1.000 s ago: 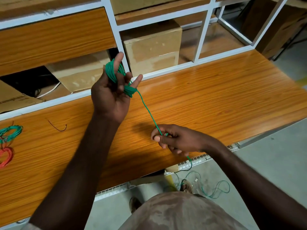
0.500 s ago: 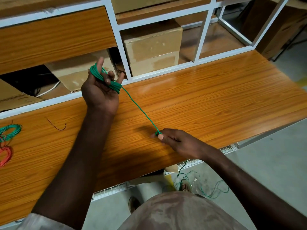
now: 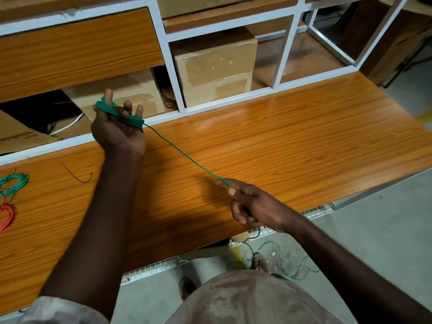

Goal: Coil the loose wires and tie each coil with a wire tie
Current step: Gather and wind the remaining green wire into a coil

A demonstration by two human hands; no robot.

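Note:
A green wire coil (image 3: pixel 121 114) is wound around the fingers of my left hand (image 3: pixel 117 129), held up over the back edge of the wooden table (image 3: pixel 292 141). One taut strand of green wire (image 3: pixel 184 155) runs from the coil down to my right hand (image 3: pixel 250 204), which pinches it between thumb and forefinger. The loose rest of the green wire (image 3: pixel 268 256) trails on the floor below the table's front edge. A thin dark wire tie (image 3: pixel 78 176) lies on the table left of my left arm.
A finished green coil (image 3: pixel 14 183) and a red coil (image 3: pixel 7 217) lie at the table's left edge. Cardboard boxes (image 3: pixel 215 66) sit behind a white metal frame (image 3: pixel 173 73) at the back. A wire mesh tray (image 3: pixel 152 268) hangs under the front edge.
My left hand with the coil has moved left and turned palm up. My right hand has slid along the wire to the right, so the strand between the hands is longer.

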